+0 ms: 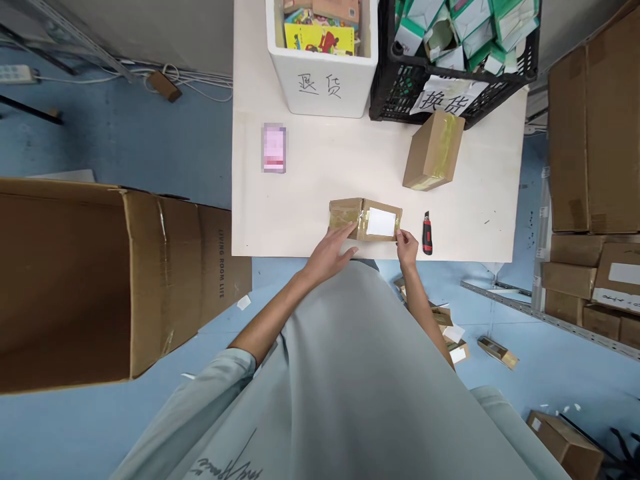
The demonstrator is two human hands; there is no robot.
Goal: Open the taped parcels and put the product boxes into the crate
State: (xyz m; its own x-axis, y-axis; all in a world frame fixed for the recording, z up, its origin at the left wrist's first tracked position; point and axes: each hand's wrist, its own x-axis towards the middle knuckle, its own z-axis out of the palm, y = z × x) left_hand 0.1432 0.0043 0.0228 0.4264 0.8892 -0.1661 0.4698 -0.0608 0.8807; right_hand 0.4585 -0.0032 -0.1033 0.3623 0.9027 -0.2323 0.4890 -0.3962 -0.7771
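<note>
A small taped cardboard box (346,210) lies near the front edge of the white table, a white label (381,222) on its right part. My left hand (330,255) rests with outstretched fingers on the box's left part, thumb apart. At the box's lower right corner, close to the label, the fingers of my right hand (407,248) are pinched together; exactly what is between them is too small to see. Just right of that hand lies a red and black box cutter (427,235). Farther back stands a taller taped carton (427,157).
Behind are a white bin (325,87) of books and a black crate (400,83) of green-white boxes. A pink blurred item (275,150) lies left on the table (310,157). A large open carton (180,280) stands left. Stacked cartons (575,267) fill the right.
</note>
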